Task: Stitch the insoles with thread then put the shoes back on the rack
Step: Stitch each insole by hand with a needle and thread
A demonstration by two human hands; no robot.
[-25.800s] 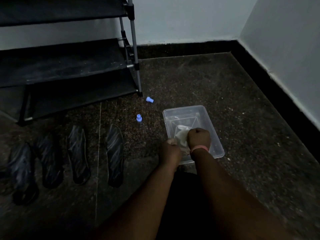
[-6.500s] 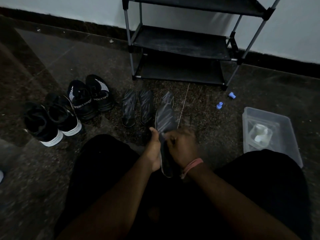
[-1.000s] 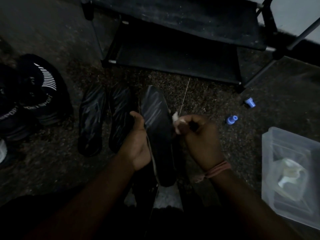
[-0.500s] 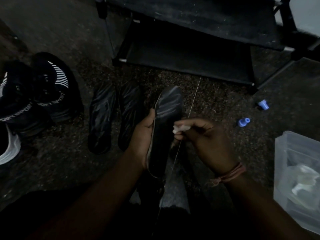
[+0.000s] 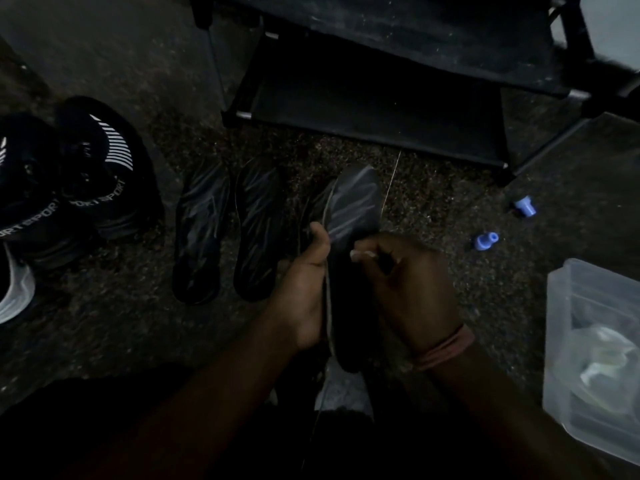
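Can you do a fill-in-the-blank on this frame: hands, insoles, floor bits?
1. The left hand grips the held insole, while ___ more insoles lie flat on the floor.
2. The right hand pinches something small at the held insole's ___ edge.
3. The two small caps on the floor are ___.
4. The clear plastic container sits to the person's ___.

Missing: two; right; blue; right

A dark speckled stone floor (image 5: 104,341) is seen under dim light. A pale painted wall (image 5: 613,29) is glimpsed at the upper right, bordered below by a black skirting band (image 5: 620,95).
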